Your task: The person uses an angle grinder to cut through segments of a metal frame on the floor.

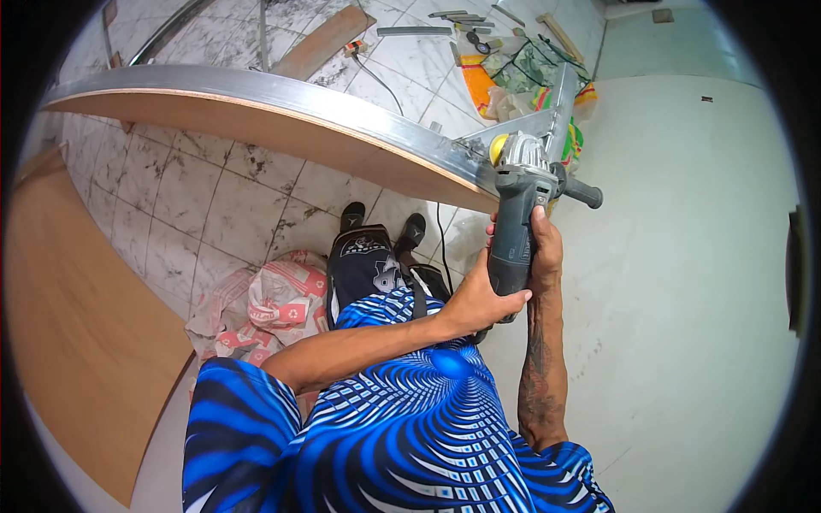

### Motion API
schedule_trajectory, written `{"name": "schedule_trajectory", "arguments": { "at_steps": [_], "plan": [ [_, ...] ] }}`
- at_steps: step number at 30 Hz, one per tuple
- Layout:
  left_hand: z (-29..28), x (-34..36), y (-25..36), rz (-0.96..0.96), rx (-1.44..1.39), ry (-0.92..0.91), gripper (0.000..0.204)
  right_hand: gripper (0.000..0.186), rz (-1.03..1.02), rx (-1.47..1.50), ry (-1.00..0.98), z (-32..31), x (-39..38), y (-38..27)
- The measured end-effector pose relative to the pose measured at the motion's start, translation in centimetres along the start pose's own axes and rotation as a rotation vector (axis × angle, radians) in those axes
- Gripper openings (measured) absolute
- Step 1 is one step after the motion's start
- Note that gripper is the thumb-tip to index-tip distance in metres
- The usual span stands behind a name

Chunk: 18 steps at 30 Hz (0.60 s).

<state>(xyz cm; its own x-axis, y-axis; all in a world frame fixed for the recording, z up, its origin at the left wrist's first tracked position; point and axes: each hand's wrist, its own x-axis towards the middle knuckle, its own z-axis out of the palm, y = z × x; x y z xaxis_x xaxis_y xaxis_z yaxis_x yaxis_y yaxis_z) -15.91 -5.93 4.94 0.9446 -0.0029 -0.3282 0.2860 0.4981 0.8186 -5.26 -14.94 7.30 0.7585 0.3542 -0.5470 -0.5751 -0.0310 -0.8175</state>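
Both of my hands are wrapped around a dark grey angle grinder (515,222). My left hand (483,299) grips the rear of its body from the left, thumb across it. On the other side my right hand (547,248) closes around the body, below the black side handle (583,192). The grinder's metal head, with a yellow round part (499,148) on its left, is at the right end of a long metal profile (282,92). That profile runs along the edge of a wooden panel (214,120). Whether the grinder touches the metal is hidden.
A brown board (85,325) leans at the left. Crumpled red-and-white sacks (286,295) lie beside my legs. A pale wall (684,256) rises close on the right. Metal offcuts (415,31), a wooden plank (325,43), a cable (385,84) and a colourful bag (477,84) lie on the dusty tiles beyond.
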Motion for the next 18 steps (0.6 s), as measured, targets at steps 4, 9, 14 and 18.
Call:
{"name": "schedule_trajectory", "arguments": {
  "at_steps": [4,9,14,18],
  "plan": [
    [-0.6,0.2,-1.1,0.029,0.023,-0.026,0.07,0.062,0.029,-0.012,0.076,-0.1,0.4,0.9],
    [-0.6,0.4,-2.2,0.097,-0.008,-0.025,0.071,0.066,0.031,-0.084,0.066,0.1,0.6,1.0],
    [-0.8,0.6,-2.4,0.056,-0.087,-0.065,0.072,0.067,0.088,-0.09,0.055,-0.4,1.3,1.3],
    [-0.6,0.6,-2.7,0.087,-0.08,-0.023,0.072,0.068,0.092,-0.086,0.037,-0.2,1.3,1.2]
  ]
}}
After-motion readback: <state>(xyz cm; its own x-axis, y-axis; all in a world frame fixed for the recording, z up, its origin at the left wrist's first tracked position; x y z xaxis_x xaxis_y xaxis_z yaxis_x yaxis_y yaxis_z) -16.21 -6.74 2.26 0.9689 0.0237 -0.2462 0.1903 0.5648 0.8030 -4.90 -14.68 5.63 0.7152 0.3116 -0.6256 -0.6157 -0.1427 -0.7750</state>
